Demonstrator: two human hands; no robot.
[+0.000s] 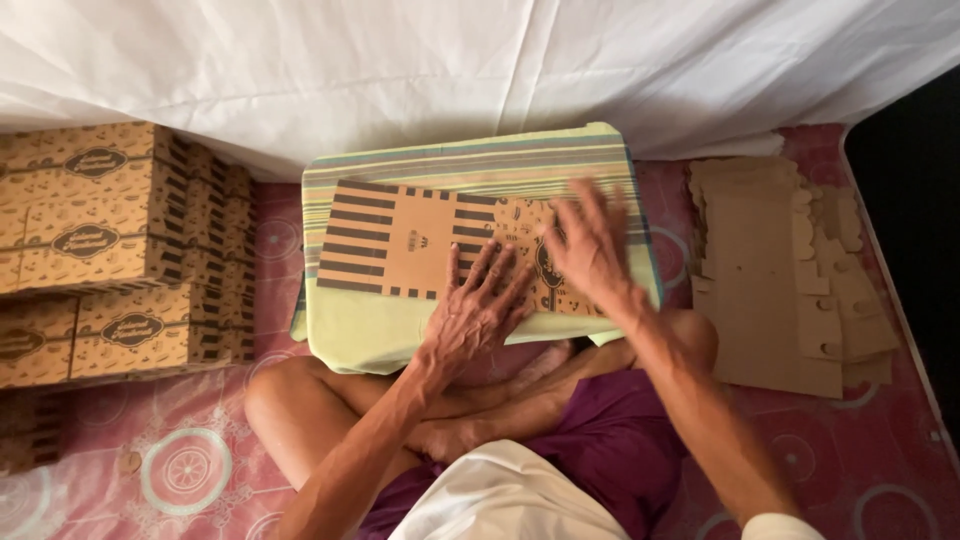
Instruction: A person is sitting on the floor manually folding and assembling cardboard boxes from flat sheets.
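Both hands lie spread, palms down, on a flat box blank (400, 240). Left hand (478, 308), fingers fanned, presses the blank's near edge at the middle. Right hand (588, 245) is blurred, fingers open, flat on the blank's right end; neither hand pinches anything.

One blank is in hand: brown card, unfolded, printed side up, with dark brown stripes in two bands along its left half, a small dark mark at the centre, and a dark oval label partly hidden under the right hand. It lies across a pale green cushion (360, 330) with striped far edge, which rests before the person's crossed legs.

Right of the cushion, well apart from the hands, a stack of blanks (760, 290) lies plain side up, tabs and cut-outs showing along its right edge; how many are in it cannot be told.

Left of the cushion stand folded boxes (95, 245) of the same brown card, piled in layers, each with striped ends and a dark oval label on its long face. Four such labels show; more boxes lie behind and below, uncounted.

Everything sits on a pink patterned mat (190, 465), with a white sheet (450, 70) hung behind.
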